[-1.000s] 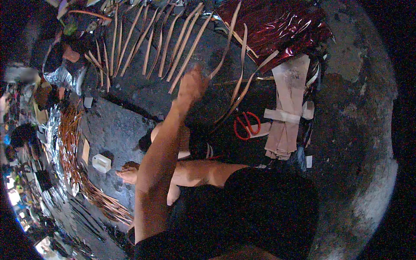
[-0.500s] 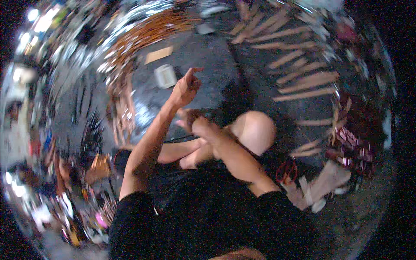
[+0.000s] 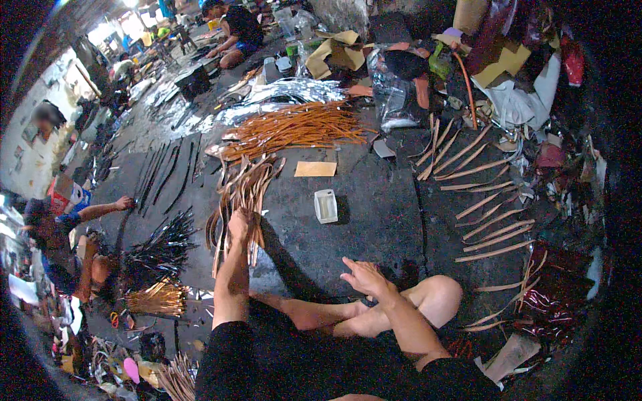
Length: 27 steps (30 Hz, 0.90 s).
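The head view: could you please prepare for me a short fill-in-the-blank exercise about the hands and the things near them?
1. The left hand is at the bundle of brown strips, while the open right hand holds ____.
2. The small box on the dark floor is ____ in colour.
3. Just beyond the flat tan piece, the large strip pile is coloured ____.
4. The separate tan strips laid in a row are on the person's ____ side.

Missing words: nothing; white; orange; right.
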Each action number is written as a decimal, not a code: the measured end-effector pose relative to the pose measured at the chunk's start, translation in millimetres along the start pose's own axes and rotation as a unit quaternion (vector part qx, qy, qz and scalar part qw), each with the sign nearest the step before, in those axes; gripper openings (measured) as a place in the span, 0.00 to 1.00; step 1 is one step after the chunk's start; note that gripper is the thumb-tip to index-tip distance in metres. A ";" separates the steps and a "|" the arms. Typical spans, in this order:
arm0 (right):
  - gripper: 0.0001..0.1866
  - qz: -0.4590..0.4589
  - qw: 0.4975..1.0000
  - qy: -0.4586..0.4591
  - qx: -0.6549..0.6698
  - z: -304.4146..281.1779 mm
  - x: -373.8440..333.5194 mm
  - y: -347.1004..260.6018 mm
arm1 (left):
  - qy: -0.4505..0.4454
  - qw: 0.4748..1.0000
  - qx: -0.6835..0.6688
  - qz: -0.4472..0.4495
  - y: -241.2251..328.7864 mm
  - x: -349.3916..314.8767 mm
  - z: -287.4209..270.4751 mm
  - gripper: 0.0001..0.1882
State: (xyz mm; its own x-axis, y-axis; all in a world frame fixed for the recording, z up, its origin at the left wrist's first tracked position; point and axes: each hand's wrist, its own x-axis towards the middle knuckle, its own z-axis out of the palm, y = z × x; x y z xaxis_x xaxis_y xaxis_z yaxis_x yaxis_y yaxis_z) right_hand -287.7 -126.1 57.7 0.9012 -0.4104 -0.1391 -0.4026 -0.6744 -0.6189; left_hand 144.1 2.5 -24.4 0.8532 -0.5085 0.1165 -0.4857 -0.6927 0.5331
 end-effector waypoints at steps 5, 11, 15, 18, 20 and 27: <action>0.29 0.016 1.000 -0.008 -0.001 -2.6 -0.2 -3.1 | 0.024 0.998 -0.066 0.004 13.6 13.9 -5.5 0.16; 0.26 0.018 0.990 -0.041 0.132 -37.8 5.7 -46.8 | -0.119 0.940 -0.306 0.089 65.8 34.9 -124.4 0.17; 0.24 -0.125 0.961 0.101 0.224 -68.3 39.7 -110.6 | -0.249 0.922 -0.254 0.151 131.0 -17.6 -216.1 0.13; 0.25 -0.264 0.896 0.358 0.011 -77.4 83.4 -158.8 | -0.325 0.912 -0.193 0.160 171.6 -53.6 -232.5 0.12; 0.25 -0.298 0.874 0.383 -0.036 -72.8 105.8 -170.7 | -0.332 0.901 -0.165 0.225 178.7 -72.4 -223.7 0.11; 0.18 -0.128 0.935 -0.107 0.313 -66.6 87.6 -68.7 | -0.395 0.869 -0.246 0.169 121.3 -106.0 -161.0 0.14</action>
State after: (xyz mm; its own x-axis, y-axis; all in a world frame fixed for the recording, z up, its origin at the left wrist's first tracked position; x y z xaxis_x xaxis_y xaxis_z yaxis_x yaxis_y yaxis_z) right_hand -191.7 -156.6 139.5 0.9936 -0.1070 -0.0350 -0.0574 -0.2145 -0.9750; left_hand 25.4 54.7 162.8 0.1867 -0.9674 -0.1712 -0.3768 -0.2314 0.8969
